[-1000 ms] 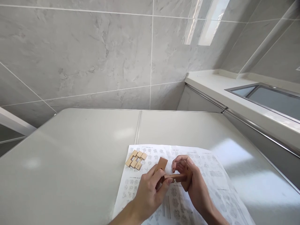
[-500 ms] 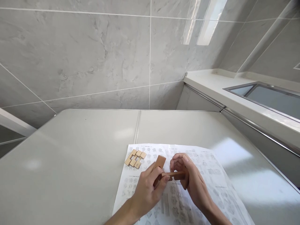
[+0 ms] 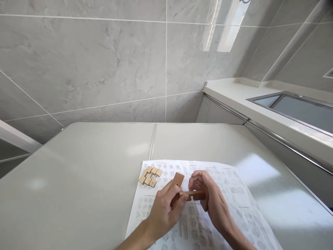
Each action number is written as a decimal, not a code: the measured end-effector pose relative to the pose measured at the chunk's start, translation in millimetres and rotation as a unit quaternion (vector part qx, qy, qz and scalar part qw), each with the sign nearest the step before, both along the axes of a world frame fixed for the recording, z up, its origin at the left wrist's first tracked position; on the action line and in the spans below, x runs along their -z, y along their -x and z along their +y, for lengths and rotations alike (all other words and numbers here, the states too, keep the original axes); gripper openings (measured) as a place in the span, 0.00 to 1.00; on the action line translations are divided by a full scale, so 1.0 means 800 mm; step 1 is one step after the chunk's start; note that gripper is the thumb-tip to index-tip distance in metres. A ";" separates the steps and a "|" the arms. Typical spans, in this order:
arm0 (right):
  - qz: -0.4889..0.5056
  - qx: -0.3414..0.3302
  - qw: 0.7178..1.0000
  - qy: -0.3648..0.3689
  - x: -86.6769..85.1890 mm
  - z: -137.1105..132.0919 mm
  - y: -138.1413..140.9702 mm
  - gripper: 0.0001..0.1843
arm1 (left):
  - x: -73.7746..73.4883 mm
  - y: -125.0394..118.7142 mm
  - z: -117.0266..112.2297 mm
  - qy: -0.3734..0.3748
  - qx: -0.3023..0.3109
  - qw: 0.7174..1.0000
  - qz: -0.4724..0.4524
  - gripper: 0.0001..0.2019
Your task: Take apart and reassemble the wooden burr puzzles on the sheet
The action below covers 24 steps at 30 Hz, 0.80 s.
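Over the printed paper sheet (image 3: 229, 201), both my hands are at reddish-brown wooden puzzle pieces. My left hand (image 3: 166, 205) is closed, pinching a cluster between thumb and fingers; one flat wooden block (image 3: 178, 179) sticks up out of it. From that grip a notched wooden bar (image 3: 197, 195) runs across to the right. My right hand (image 3: 212, 194) is curled, its fingers bent, with the bar's far end against a piece by its palm. How the pieces join is partly hidden by my fingers. Left of my hands, a paler notched wooden piece group (image 3: 148, 181) lies on the paper.
A glossy light table (image 3: 78, 180) with a seam fills the foreground. Behind it rises a grey tiled wall (image 3: 104, 62). To the right is a white counter (image 3: 229, 91) with an inset sink (image 3: 299, 107) and a metal rail below its edge.
The camera view has tilted very slightly. Both hands and the wooden pieces keep almost the same position; no piece is visibly taken or let go.
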State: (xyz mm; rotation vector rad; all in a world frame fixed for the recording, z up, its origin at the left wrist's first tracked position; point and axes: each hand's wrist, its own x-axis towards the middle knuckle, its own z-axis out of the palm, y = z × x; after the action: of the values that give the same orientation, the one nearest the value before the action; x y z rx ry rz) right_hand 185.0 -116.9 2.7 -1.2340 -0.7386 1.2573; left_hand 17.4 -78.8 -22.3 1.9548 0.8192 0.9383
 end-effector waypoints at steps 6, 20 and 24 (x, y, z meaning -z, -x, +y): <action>0.030 0.017 0.999 0.011 0.014 -0.002 0.006 0.28 | -0.002 -0.002 -0.002 0.006 0.005 1.000 0.001 0.18; 0.016 -0.017 1.000 -0.001 0.006 -0.002 -0.001 0.30 | -0.001 -0.003 -0.004 0.050 0.010 0.999 -0.012 0.18; -0.028 -0.008 1.000 -0.009 0.004 -0.001 -0.009 0.28 | -0.009 -0.003 0.003 0.157 -0.030 0.986 -0.048 0.23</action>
State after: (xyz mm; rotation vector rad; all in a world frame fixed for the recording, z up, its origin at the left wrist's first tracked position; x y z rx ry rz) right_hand 192.0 -117.6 -0.9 -1.2556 -0.7988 1.2309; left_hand 19.4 -76.3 -15.4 1.6098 0.9150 0.8715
